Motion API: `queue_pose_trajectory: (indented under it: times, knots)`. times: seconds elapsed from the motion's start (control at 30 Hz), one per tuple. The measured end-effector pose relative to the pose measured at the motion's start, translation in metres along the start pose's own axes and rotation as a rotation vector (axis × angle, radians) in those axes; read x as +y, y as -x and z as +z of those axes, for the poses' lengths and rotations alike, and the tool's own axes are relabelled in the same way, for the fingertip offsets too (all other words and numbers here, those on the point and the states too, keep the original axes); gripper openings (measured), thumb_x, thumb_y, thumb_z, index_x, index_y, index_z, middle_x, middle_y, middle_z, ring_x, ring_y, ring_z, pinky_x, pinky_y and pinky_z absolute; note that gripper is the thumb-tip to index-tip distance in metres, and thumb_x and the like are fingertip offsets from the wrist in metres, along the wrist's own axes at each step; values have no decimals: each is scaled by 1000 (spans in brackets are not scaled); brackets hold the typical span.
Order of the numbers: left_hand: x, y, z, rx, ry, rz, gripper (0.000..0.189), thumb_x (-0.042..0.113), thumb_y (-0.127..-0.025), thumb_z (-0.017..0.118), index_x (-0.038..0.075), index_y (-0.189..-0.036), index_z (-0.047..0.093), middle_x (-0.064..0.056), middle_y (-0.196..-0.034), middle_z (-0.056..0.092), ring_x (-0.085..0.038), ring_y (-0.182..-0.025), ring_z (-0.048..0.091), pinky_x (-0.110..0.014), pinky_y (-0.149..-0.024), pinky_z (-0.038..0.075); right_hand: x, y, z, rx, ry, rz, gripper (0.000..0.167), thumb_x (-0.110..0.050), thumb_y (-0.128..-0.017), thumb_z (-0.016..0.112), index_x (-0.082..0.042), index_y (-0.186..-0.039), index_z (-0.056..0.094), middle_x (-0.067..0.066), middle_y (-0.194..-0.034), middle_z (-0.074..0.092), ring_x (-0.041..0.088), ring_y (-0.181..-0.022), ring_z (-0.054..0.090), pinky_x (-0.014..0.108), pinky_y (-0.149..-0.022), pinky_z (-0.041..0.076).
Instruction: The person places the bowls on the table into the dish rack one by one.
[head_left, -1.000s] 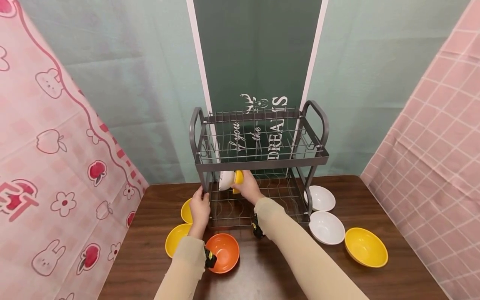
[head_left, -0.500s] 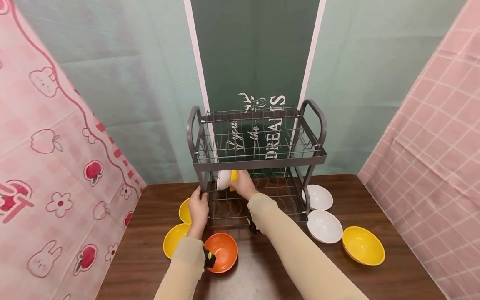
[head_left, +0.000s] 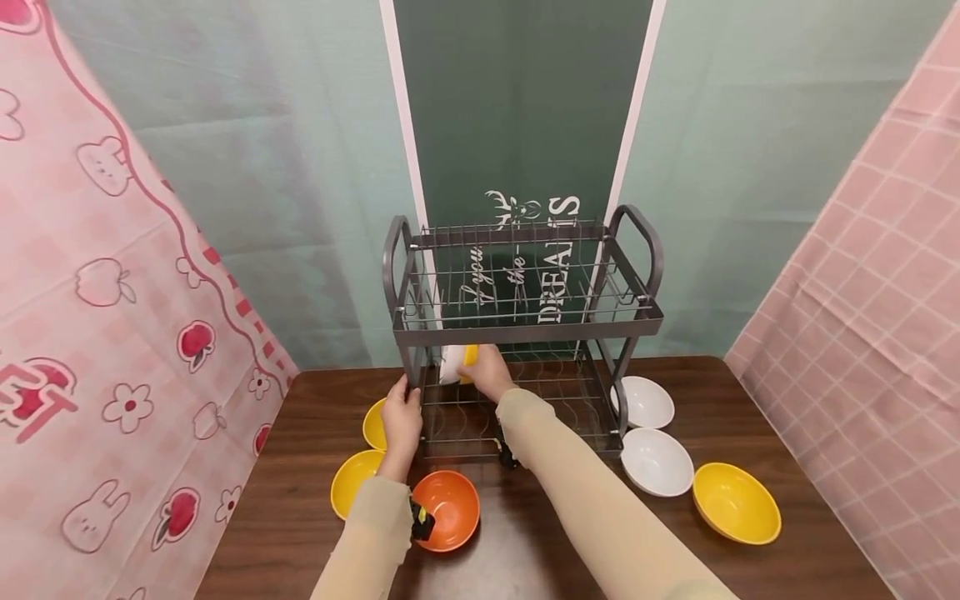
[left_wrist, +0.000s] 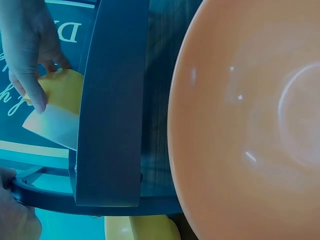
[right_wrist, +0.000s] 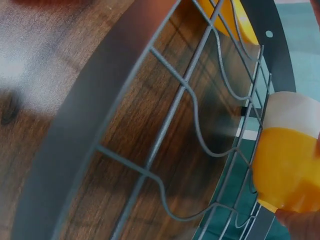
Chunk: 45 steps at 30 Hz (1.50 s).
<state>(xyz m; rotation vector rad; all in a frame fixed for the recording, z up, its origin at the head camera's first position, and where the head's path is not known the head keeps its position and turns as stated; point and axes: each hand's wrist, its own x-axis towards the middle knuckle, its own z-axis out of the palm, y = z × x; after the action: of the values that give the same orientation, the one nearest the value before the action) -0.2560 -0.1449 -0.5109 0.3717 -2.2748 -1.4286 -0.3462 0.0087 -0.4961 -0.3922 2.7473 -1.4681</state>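
Note:
On the lower tier of a dark two-tier dish rack [head_left: 528,335], my right hand [head_left: 491,372] holds a yellow bowl [right_wrist: 285,170] by its rim and side. This bowl stands tipped on its side, right up against a white bowl [right_wrist: 292,114] at the rack's left end. The left wrist view shows the thumb lying across the yellow bowl [left_wrist: 65,90] near the white one [left_wrist: 57,125]. My left hand [head_left: 402,421] grips the rack's left front post. The upper tier partly hides both bowls in the head view.
An orange bowl [head_left: 447,510] sits in front of the rack, near my left wrist. Two yellow bowls [head_left: 352,483] lie left of it, partly behind my left arm. Right of the rack are two white bowls [head_left: 657,461] and a yellow bowl [head_left: 737,502]. Curtains surround the table [head_left: 285,500].
My right hand has shifted slightly left with the yellow bowl, bringing it closer against the white bowl. My left hand stays on the post. The head view sways a little.

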Motion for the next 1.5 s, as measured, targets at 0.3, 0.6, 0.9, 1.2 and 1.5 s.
queue_pose_trajectory:
  times: [0.3,0.6,0.9,1.2,1.5]
  knots:
    - [5,-1,2,-1,3,4,34,5,-90,56,1,-124,58,-19,-121,60,-36,-111,57,-48,-95,46,5,-3,-7,-12,21,13,47,-12,-80,69,-4,-122,50,11,-103,55,23,-88,51,34,-83,50]
    - [6,0,2,-2,14,7,33,5,-90,55,2,-124,58,-19,-120,61,-36,-110,57,-49,-96,46,8,-4,-9,-17,6,-46,42,-10,-79,70,-3,-117,54,12,-99,58,23,-85,52,35,-79,50]
    - [4,1,-1,-17,3,8,34,5,-90,56,2,-124,58,-19,-121,60,-35,-110,58,-48,-93,48,11,-1,-5,-38,65,3,58,-16,-82,70,-6,-133,44,13,-114,53,24,-97,51,37,-89,48]
    - [3,2,0,-36,-21,-17,36,8,-91,56,3,-126,57,-17,-123,60,-34,-112,57,-47,-94,47,12,1,-5,5,183,-48,68,-18,-80,71,-9,-139,37,14,-121,52,26,-107,47,38,-96,44]
    - [0,0,-1,-29,-32,-9,35,9,-91,57,3,-125,57,-18,-122,60,-35,-111,57,-47,-94,47,12,3,-11,35,308,-75,63,-30,-81,69,-10,-135,42,14,-120,55,31,-111,48,42,-100,39]
